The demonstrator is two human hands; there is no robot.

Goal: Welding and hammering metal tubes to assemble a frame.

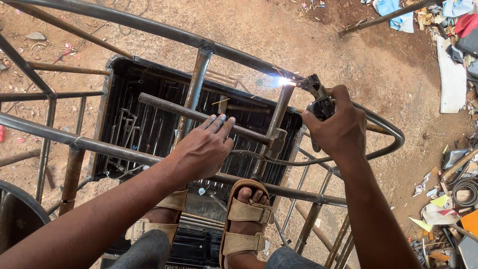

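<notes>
The welding holder (pixel 318 97), gripped in my right hand (pixel 338 129), met the curved top rail (pixel 164 31) at a bright arc (pixel 285 80). My left hand (pixel 204 149) lay spread, fingers on a rusty crossbar (pixel 164 103). Sandals (pixel 244 224) stood below, over a black tray (pixel 117 67).

A reddish dirt ground (pixel 348 55) is carrying a rusty pipe frame (pixel 149 25) and a black metal tray (pixel 124 124), while cloth scraps (pixel 448 20) and paper litter (pixel 438 204) are lying along its right edge
</notes>
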